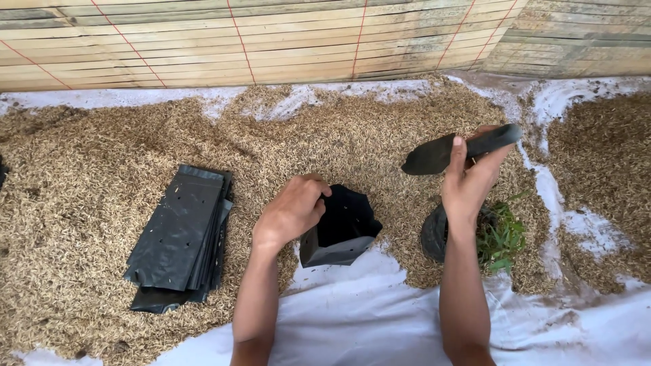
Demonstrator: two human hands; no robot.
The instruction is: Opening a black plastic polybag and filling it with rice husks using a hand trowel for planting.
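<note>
left hand [291,211] grips open black bag [340,227]; right hand [469,177] holds dark trowel [461,149] right of bag. flat bag stack [180,237] lies left of it, seedling [500,236] right, on husks [380,135].

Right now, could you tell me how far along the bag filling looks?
Done: one seedling already sits in a filled bag. In hand: the left hand holds an open black bag that looks empty, while the right hand grips a trowel. Left: a stack of flat bags remains unused.
</note>
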